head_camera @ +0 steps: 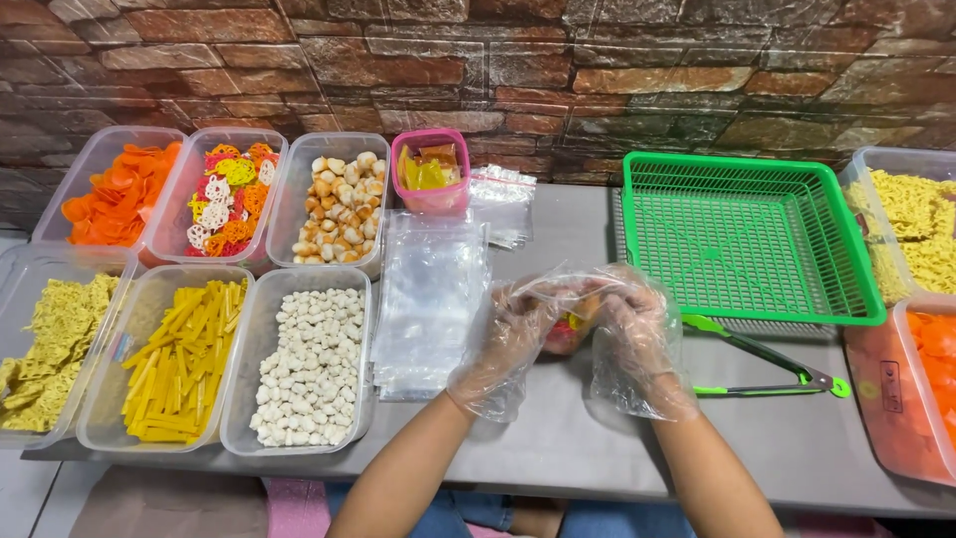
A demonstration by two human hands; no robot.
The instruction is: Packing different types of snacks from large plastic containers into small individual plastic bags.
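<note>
Head view: both gloved hands are meeting over the grey surface [578, 438], the left hand [508, 344] and right hand [637, 339] closing together on a small clear bag of mixed snacks [570, 324] between them. A stack of clear bags [428, 299] is lying just left, green tongs [767, 369] just right, a green basket [747, 239] sitting behind.

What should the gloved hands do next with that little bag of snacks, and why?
Probably twist the top closed. Both gloved hands, left hand and right hand, pinch the small clear bag, which already holds colourful snacks, and the green basket beside them is bare.
</note>
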